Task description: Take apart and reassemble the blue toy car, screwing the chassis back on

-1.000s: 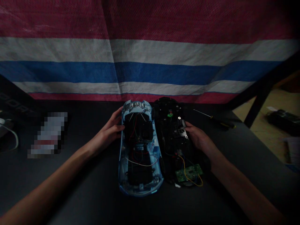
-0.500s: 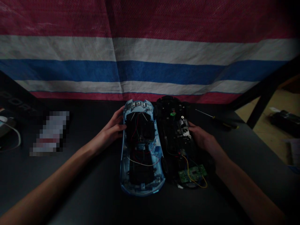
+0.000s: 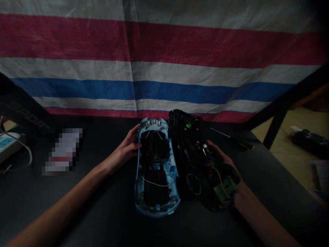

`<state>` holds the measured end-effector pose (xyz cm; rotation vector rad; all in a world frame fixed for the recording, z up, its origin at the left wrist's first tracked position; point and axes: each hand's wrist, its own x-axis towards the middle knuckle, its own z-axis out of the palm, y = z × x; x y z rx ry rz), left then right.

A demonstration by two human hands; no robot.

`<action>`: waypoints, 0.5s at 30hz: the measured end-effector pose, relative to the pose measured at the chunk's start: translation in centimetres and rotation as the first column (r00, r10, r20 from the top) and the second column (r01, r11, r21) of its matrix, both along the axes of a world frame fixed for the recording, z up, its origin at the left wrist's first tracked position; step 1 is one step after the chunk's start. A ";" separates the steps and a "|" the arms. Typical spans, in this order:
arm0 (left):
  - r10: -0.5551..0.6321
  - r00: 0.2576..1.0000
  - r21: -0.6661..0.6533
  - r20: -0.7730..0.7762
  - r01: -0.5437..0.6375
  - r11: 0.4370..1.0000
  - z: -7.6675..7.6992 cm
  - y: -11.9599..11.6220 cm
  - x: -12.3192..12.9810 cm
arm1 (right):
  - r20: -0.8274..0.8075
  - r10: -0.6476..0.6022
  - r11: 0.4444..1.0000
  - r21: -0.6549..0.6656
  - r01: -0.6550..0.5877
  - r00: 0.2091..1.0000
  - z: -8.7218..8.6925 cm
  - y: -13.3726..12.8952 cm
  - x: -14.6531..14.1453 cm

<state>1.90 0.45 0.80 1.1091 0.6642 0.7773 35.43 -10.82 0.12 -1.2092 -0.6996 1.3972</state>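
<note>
A blue toy car body shell (image 3: 174,178) lies upside down on the black table, wires and dark inner parts showing inside. My left hand (image 3: 124,152) grips its left edge, thumb on the rim and fingers along the side. Just to the right is the black toy car chassis (image 3: 183,145), tilted so that a wheel (image 3: 193,184) faces me. My right hand (image 3: 221,156) holds the chassis by its right side; most of its fingers are hidden behind it. A green circuit board (image 3: 226,188) with a yellow wire hangs at the chassis's near end.
A screwdriver (image 3: 240,141) lies on the table to the right. On the left are a blurred-out flat object (image 3: 63,151) and a white power strip (image 3: 11,145) with a cable. A striped sheet (image 3: 164,91) hangs behind the table (image 3: 102,212).
My right hand has tipped the chassis, raising its left side so the wheel shows; the circuit board shifted right. The shell stays in my left hand. The view has tilted up a little.
</note>
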 end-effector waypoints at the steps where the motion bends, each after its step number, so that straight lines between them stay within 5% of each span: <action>1: -0.002 1.000 -0.003 0.001 0.002 1.000 0.0 0.0 0.0 | -0.051 0.007 1.000 -0.019 -0.008 0.999 0.1 0.1 -0.4; 10: -0.021 1.000 0.003 0.011 0.021 1.000 0.2 -0.2 -0.3 | -0.272 -0.033 0.999 0.007 0.036 0.962 1.7 -0.4 -2.3; 15: -0.028 0.999 -0.002 0.017 0.028 1.000 0.3 -0.3 -0.3 | -0.237 0.092 0.995 -0.009 -0.097 0.967 3.1 -0.5 -2.6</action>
